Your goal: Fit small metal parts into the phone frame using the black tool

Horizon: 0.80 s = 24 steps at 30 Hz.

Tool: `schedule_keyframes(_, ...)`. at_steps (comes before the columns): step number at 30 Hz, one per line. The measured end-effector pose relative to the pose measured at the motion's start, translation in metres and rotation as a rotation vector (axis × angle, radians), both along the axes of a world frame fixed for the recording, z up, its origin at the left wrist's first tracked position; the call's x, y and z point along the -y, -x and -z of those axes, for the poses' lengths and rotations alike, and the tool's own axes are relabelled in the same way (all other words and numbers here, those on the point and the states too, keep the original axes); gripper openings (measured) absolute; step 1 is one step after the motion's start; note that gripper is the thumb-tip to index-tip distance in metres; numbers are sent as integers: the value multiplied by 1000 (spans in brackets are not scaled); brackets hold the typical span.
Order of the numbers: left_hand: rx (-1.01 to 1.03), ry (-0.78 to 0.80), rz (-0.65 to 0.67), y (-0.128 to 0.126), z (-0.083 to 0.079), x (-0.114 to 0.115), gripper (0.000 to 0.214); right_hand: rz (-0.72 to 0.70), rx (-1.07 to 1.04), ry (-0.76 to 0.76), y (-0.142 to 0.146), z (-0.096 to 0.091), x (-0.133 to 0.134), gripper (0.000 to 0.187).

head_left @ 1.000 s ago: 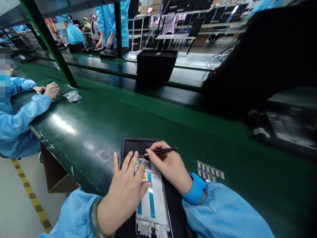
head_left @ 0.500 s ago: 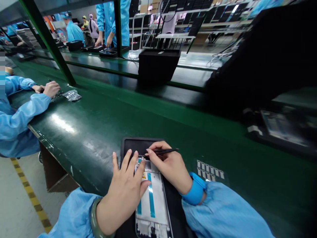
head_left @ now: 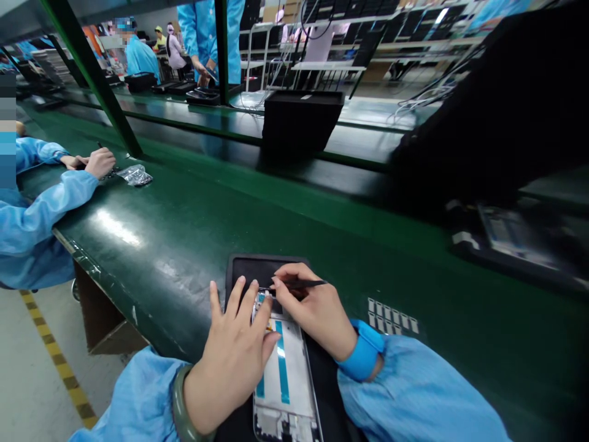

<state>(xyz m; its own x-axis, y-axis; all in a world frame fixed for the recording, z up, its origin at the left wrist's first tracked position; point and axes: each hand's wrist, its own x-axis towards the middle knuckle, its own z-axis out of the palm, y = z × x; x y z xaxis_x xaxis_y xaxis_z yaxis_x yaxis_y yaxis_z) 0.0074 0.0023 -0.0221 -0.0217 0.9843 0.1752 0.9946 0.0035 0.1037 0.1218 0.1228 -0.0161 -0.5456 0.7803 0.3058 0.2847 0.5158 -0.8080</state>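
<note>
An opened phone frame (head_left: pixel 297 383), silvery with blue strips, lies in a black tray (head_left: pixel 267 263) on the green bench. My left hand (head_left: pixel 239 347) rests over its upper left side, fingers spread, the fingertips near the top end. Pinched in my right hand (head_left: pixel 317 307) is a pair of thin black tweezers (head_left: pixel 307 283), its visible end pointing right. The tip is hidden by my fingers at the phone frame's top edge. To the right of that hand, a sheet of small grey pieces (head_left: pixel 392 316) lies on the bench.
A black box (head_left: pixel 301 120) stands across the bench. At the right are a large dark shape (head_left: pixel 483 104) and a blurred tray with parts (head_left: pixel 519 236). A co-worker's hand (head_left: pixel 101 162) is at the left, near a clear plastic bag (head_left: pixel 135 175). A green post (head_left: pixel 96 86) slants down.
My hands stay almost in place on the phone frame, with the tweezers tilting slightly. Across the bench, a standing person's hands have lifted a dark flat object.
</note>
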Motion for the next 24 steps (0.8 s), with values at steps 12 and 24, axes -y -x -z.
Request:
schedule_keyframes(12, 12, 7, -5, -1, -2, 0, 42, -46, 16, -53, -1, -1, -2, 7)
schedule_keyframes(24, 19, -8, 3, 1, -1, 0, 43, -168, 95, -212, -2, -7, 1, 9)
